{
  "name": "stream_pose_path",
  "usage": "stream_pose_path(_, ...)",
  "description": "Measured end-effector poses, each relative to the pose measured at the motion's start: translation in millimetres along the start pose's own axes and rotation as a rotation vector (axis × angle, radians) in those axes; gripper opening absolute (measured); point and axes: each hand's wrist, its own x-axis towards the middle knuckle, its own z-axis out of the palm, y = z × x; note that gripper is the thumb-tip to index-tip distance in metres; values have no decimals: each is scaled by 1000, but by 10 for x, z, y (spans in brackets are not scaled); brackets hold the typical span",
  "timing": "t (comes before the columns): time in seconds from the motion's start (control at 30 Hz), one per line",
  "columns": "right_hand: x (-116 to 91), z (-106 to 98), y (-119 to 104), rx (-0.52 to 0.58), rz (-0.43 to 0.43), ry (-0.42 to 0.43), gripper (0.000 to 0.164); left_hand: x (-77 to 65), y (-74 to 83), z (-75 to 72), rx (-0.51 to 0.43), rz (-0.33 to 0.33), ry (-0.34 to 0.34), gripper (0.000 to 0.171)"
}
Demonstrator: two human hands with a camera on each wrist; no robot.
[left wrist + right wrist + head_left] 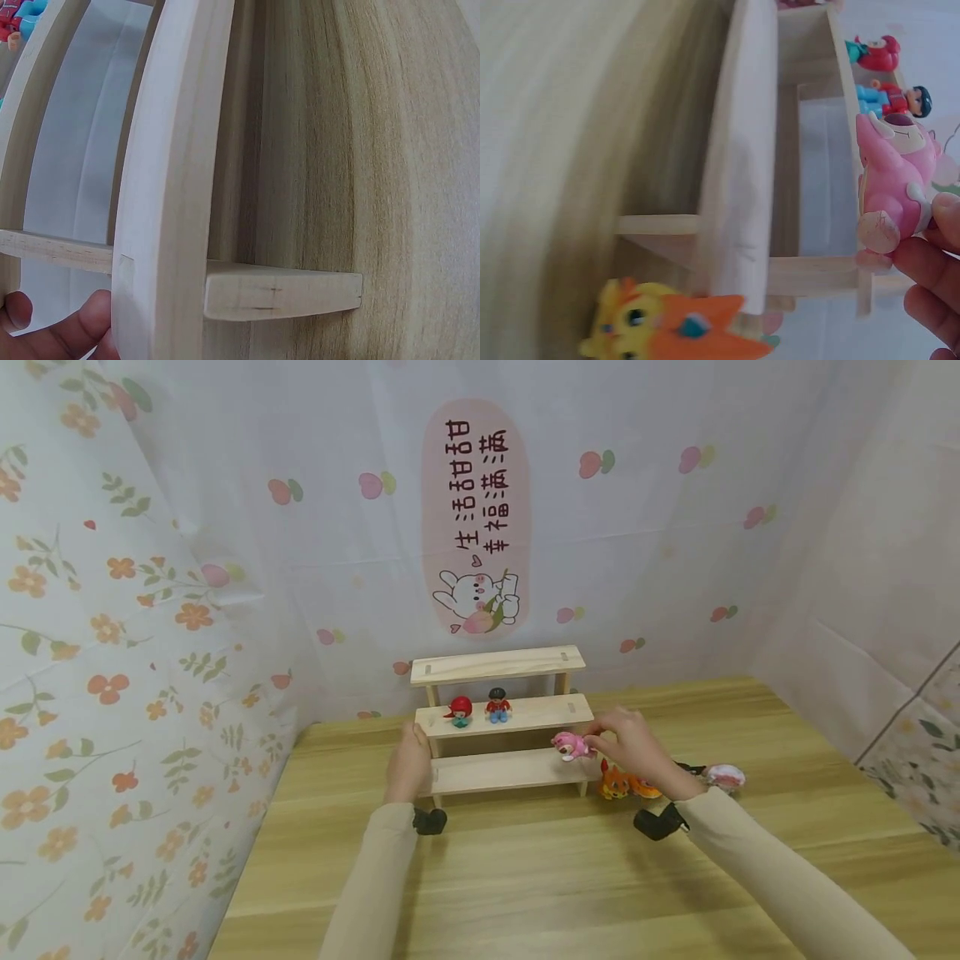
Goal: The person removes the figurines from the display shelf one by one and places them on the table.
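Pinching a pink bear figure [572, 746] between thumb and fingers, a person's right hand [626, 739] works at the right end of a three-tier wooden shelf [495, 664] standing on a wood-grained counter [540, 877]. The bear, pale around its purple nose, is at the gap between the lowest tier [495, 773] and the middle tier [540, 713]; whether it touches the wood cannot be told from here. At the opposite end, the left hand [409, 764] holds the shelf, fingers bent at its edge and one fingertip against the board. Two small figures occupy the middle level: a red-haired figure [461, 710] with green below, toward the left, and near it a dark-haired figure [497, 706] in red and blue. By the shelf's right foot, an orange-and-yellow figure [615, 781] sits on the counter, another orange piece [645, 787] just beside it, partly hidden by the forearm. Past the right wrist lies a pink-and-white object [726, 777], too small to make out. Beige sleeves [375, 877] cover both arms. Behind hangs white cloth [637, 552] bearing a pink panel [480, 410] with lettering and a cartoon rabbit, turned sideways.
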Motion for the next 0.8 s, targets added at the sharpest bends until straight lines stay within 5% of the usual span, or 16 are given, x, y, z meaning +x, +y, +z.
stream_pose_path(0.57, -722, 81, 17, -18, 83, -26, 13, -21, 20, -25, 14, 29, -14, 38)
stream_pose_path(0.8, -937, 192, 96, -65, 64, 48, 15, -21, 17, -29, 13, 24, -14, 38)
